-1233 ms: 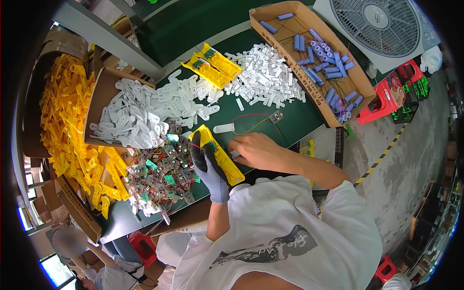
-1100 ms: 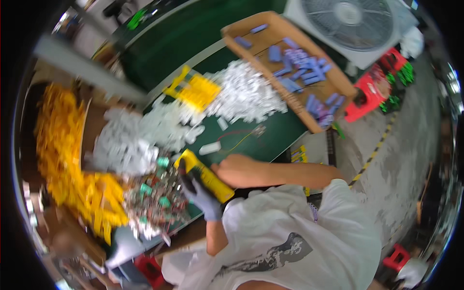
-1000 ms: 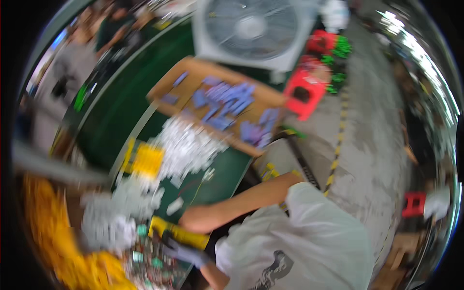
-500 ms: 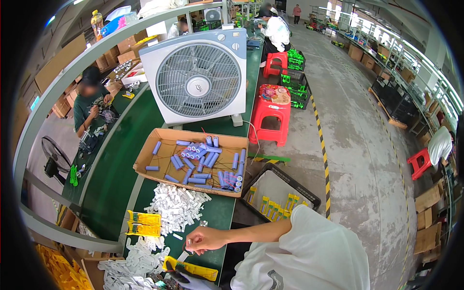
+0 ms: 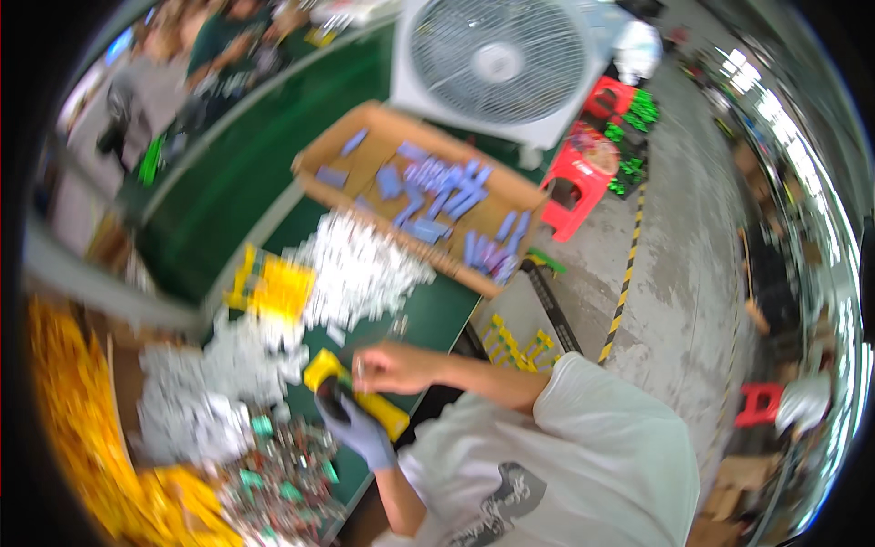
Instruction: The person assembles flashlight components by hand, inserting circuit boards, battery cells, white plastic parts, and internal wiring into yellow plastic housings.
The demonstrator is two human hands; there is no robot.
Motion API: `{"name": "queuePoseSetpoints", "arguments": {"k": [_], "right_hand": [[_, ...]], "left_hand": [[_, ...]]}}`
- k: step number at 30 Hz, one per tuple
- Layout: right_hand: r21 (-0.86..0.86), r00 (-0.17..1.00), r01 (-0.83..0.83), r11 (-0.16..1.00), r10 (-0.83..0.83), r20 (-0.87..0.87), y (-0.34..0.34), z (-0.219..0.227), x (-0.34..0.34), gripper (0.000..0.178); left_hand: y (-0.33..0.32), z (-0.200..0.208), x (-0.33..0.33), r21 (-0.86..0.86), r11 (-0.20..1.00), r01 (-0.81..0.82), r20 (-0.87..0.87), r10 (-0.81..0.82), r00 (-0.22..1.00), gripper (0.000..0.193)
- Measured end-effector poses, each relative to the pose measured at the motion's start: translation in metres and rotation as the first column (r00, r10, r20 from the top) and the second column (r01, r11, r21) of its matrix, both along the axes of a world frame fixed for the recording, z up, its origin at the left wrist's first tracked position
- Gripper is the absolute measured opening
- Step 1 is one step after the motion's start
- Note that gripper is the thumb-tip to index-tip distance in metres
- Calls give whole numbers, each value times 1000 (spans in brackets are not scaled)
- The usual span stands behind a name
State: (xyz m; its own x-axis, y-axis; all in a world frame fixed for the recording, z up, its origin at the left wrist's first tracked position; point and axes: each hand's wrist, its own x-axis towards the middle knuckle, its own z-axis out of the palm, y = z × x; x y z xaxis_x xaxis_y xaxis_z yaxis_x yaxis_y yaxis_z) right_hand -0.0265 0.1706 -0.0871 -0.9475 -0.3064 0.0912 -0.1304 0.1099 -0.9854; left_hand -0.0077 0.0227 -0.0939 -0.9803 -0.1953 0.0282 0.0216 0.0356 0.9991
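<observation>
My left hand (image 5: pixel 357 430), in a grey glove with dark fingertips, holds a long yellow plastic casing (image 5: pixel 390 416) over the front edge of the bench. Bare and closed, my right hand (image 5: pixel 394 366) is over the casing's upper side, its fingertips pinched together. Whatever is in that pinch is too blurred to make out. Just beyond the hands lies a heap of small white plastic pieces (image 5: pixel 365 273). More yellow casings (image 5: pixel 272 284) rest left of that heap. Nearer, on the left, are a pile of pale flat pieces (image 5: pixel 187 401) and a heap of small metal and green parts (image 5: pixel 283 479).
A cardboard box (image 5: pixel 342 193) of blue-purple cylindrical cells stands beyond the heaps, with a box fan (image 5: pixel 497 64) behind it. Yellow pieces (image 5: pixel 73 428) fill the far left. A black crate (image 5: pixel 551 310) with yellow casings sits right of the bench, near red stools (image 5: pixel 583 173). A person works across the bench.
My view has swung, blurring the picture and bringing my left forearm into sight. My right hand has come in over the yellow casing; the pale flat piece near its fingers no longer shows there.
</observation>
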Motion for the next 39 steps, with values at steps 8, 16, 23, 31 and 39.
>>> {"name": "queuePoseSetpoints", "arguments": {"k": [8,16,23,31,39], "right_hand": [[-168,936,114,979,-50,348,-9,10,14,37],[26,983,152,988,-154,95,-21,19,23,45],[-111,973,224,968,-216,77,-20,4,28,40],[-163,963,263,951,-247,111,-27,3,24,38],[99,956,188,977,-159,-247,-20,20,24,37]], "left_hand": [[2,3,4,182,983,34,24,-39,999,32],[0,8,7,7,998,60,10,-60,998,25],[3,15,6,-54,997,61,25,-59,998,20],[-2,6,2,86,992,90,-30,-87,996,17],[1,10,-1,107,994,18,-90,-9,996,22]]}}
